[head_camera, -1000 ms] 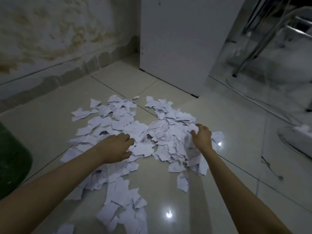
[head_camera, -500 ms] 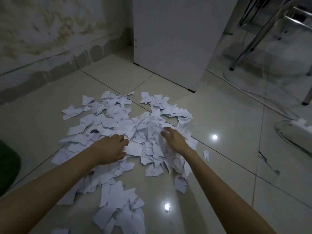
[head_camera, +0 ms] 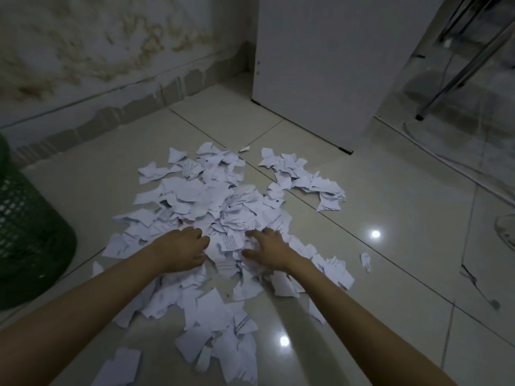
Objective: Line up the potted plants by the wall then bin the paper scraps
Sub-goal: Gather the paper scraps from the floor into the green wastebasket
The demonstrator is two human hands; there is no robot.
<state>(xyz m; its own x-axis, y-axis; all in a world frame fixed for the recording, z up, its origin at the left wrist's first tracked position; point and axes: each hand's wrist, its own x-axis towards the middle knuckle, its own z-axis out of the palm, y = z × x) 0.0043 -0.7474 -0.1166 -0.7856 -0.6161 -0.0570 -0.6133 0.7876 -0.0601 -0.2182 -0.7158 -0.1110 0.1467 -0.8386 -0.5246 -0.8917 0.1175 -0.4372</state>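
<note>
Several torn white paper scraps point(head_camera: 211, 201) lie spread in a heap on the pale tiled floor. My left hand point(head_camera: 182, 249) rests on the near left side of the heap, fingers curled down into the scraps. My right hand point(head_camera: 267, 247) lies palm down on the near right side, fingers spread over the paper. The two hands are close together with scraps bunched between them. A green mesh bin point(head_camera: 30, 232) stands on the floor at the left edge. No potted plants are in view.
A stained wall point(head_camera: 97, 51) runs along the back left. A white cabinet panel point(head_camera: 320, 65) stands at the back centre. Metal chair legs point(head_camera: 459, 65) and a cable point(head_camera: 473, 282) lie at the right. More scraps point(head_camera: 223, 344) trail toward me.
My right hand has swept left across the heap, pushing scraps toward my left hand. The hands are now closer together. The view has shifted, bringing the green bin into sight.
</note>
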